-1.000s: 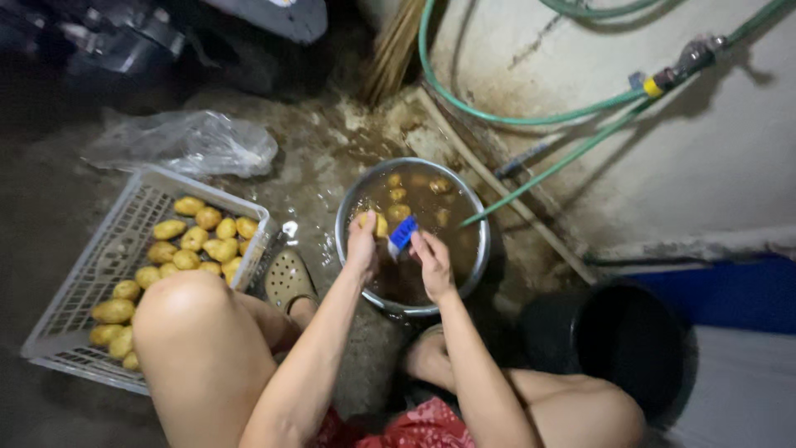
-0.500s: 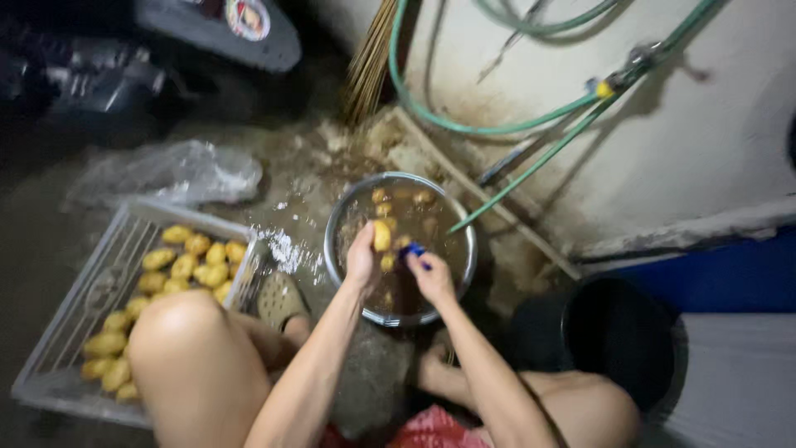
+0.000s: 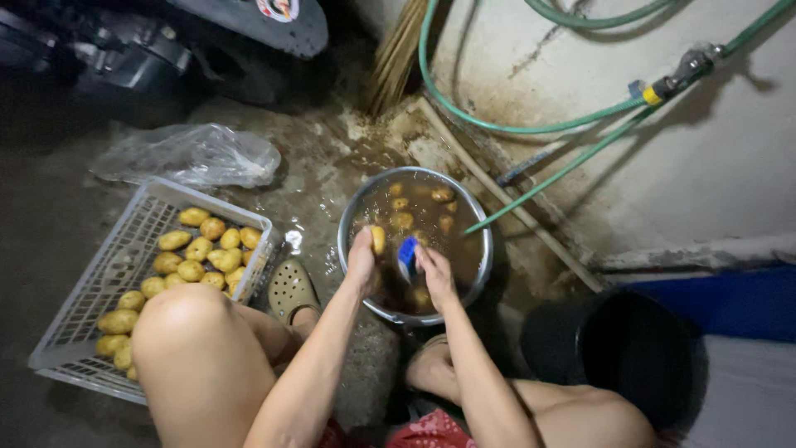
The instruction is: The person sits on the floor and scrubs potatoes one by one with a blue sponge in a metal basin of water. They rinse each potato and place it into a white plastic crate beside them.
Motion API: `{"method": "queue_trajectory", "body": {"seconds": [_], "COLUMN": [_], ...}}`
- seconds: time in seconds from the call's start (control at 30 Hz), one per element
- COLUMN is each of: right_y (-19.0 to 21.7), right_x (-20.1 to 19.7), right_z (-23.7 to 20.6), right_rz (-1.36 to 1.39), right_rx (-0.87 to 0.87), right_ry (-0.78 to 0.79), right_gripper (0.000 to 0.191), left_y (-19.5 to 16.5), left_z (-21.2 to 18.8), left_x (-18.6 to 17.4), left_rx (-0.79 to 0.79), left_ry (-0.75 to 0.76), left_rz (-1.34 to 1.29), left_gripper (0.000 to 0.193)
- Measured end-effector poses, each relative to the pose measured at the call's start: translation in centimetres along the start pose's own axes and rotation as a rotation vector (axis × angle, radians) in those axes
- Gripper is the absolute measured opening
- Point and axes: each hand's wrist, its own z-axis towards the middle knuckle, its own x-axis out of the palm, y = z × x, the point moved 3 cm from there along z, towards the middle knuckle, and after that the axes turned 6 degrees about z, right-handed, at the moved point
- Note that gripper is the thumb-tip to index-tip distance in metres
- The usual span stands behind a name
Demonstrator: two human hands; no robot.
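My left hand (image 3: 361, 259) grips a yellow potato (image 3: 377, 239) over the near left side of a round metal basin (image 3: 479, 217). The basin holds muddy brown water with several more potatoes (image 3: 402, 220) floating in it. My right hand (image 3: 433, 270) holds a small blue scrubber (image 3: 407, 253) right beside the potato, just above the water. Both forearms reach forward between my bare knees.
A white plastic crate (image 3: 99, 286) with several washed yellow potatoes (image 3: 195, 255) lies on the wet concrete at left, a clear plastic bag (image 3: 192, 154) behind it. A green hose (image 3: 531, 124) runs along the stained wall. A black bucket (image 3: 630, 348) stands at right; a broom (image 3: 398, 50) leans behind the basin.
The view has shifted slightly. My left hand has turned the potato and drawn it toward the basin's near left rim; the blue scrubber stays next to it.
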Motion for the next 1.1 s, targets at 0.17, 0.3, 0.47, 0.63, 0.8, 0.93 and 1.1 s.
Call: {"method": "queue_trajectory", "body": {"seconds": [0.17,0.3,0.47,0.63,0.8,0.93,1.1], "right_y": [4.7,7.1,7.9,8.5,7.7,5.3,1.4], "right_x": [1.1,0.4,0.1,0.6,-0.2,-1.1,-1.9], "right_z": [-0.6,-0.8,-1.7,-1.4,-0.7,0.0,-0.9], "right_rz": [-0.394,-0.573,-0.695,-0.446,-0.556,-0.678,-1.083], "right_rx": [-0.400,-0.364,-0.355,-0.391,-0.372,-0.132,0.057], "right_ry": [0.043,-0.022,-0.013,0.144,0.078,0.107,-0.173], "right_gripper": [0.033,0.032,0.028,0.029,0.031,0.034,0.042], "left_y": [-1.1,-1.3,-1.5,-2.2,-2.7,-2.4,-2.2], "left_z": [-0.2,-0.5,-1.1,-0.6,-0.9,-0.8,-1.1], "left_x": [0.2,0.7,1.0,0.2,-0.4,-0.8,-0.7], "left_rx": [0.250,0.235,0.222,0.424,0.676,0.404,0.474], "left_ry": [0.150,0.234,0.217,0.200,0.256,0.256,0.348], "left_rz": [0.322,0.290,0.496,0.712,0.758,0.774,0.424], "left_gripper": [0.043,0.040,0.051,0.050,0.048,0.045,0.043]}}
